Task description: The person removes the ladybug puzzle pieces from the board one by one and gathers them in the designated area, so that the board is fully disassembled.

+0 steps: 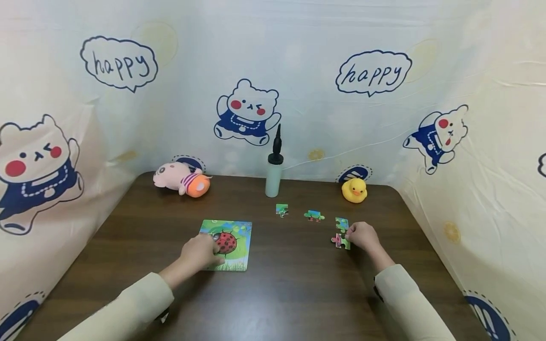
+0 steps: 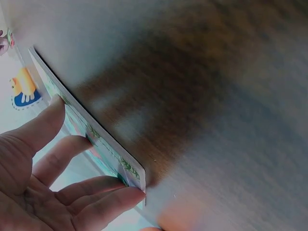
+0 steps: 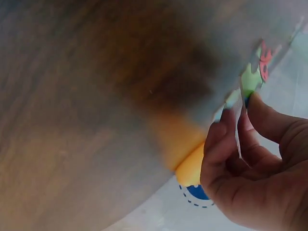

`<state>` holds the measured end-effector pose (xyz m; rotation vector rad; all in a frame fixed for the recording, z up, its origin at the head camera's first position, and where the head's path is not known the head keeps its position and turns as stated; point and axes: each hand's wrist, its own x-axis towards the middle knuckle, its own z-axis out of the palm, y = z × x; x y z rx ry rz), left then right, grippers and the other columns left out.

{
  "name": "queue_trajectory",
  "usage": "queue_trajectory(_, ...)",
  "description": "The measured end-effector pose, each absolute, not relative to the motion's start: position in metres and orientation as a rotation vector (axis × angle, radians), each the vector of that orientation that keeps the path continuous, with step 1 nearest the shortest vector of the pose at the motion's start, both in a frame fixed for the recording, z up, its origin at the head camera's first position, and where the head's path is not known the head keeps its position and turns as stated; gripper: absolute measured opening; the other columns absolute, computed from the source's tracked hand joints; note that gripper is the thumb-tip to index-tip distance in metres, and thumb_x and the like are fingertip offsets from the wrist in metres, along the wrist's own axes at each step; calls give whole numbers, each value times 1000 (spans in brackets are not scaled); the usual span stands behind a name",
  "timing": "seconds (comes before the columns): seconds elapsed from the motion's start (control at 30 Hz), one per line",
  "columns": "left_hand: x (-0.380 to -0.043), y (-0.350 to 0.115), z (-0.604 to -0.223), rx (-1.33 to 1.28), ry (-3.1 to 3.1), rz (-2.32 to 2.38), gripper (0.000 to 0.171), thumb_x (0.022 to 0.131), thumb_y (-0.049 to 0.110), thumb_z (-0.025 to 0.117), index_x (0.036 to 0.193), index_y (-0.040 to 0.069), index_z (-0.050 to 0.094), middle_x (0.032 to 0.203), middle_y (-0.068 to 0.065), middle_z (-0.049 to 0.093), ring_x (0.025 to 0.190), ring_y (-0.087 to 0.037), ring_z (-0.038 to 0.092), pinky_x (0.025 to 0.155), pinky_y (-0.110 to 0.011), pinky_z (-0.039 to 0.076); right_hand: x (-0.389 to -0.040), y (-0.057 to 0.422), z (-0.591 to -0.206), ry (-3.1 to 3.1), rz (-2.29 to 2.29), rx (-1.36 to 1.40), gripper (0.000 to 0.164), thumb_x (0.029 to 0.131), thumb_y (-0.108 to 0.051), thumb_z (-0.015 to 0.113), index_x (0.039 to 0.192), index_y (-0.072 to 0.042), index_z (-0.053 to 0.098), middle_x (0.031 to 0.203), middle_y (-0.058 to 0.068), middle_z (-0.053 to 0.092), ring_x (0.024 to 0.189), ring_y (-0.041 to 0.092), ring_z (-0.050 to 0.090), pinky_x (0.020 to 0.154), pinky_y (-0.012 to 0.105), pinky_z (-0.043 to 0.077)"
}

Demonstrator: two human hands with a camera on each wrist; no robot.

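here's the pink-and-green puzzle piece (image 1: 340, 241), out on the right of the dark table (image 1: 277, 303), pinched between the thumb and finger of the right hand (image 1: 362, 236), another piece (image 1: 341, 224) just beyond! over to the left hand (image 1: 199, 253), fingers spread and resting on the ladybug picture (image 1: 240, 237), while a yellow duck (image 1: 354, 190), a pump (image 1: 273, 179) and a plush toy (image 1: 181, 180) stretch across the back.
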<state>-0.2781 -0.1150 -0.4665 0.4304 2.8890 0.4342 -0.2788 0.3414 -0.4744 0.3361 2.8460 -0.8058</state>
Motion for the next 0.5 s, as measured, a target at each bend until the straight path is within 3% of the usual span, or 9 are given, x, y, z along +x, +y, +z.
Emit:
queue_trajectory(0.2,-276,-117,-468,428,2903,442,55,71,35,82,47,20,35,53,7,19,53,-9,22,46,-26,19,-283,336,-481,2878,-577,360,14,86,-14,66,78,-9,55,77,6,53,66,21,49,53,32,37)
queue_trajectory(0.33,-274,-119,-468,402,2919,425,54,71,38,81,48,20,35,54,6,20,53,-10,23,46,-28,20,-286,331,-481,2900,-394,317,12,85,-13,66,88,-8,55,88,10,51,76,27,49,61,40,40)
queue_trajectory(0.43,-272,-120,-469,398,2949,439,53,71,38,81,50,20,36,55,6,21,54,-11,24,46,-29,21,-287,325,-476,2935,-344,323,21,83,-15,66,100,-6,58,96,14,53,86,34,51,71,47,40)
queue_trajectory(0.5,-271,-120,-469,407,2969,435,40,70,39,82,54,14,54,58,6,44,56,-11,40,45,-30,30,-285,320,-473,2957,-347,338,30,82,-19,68,108,-5,59,101,17,55,91,37,52,76,50,39)
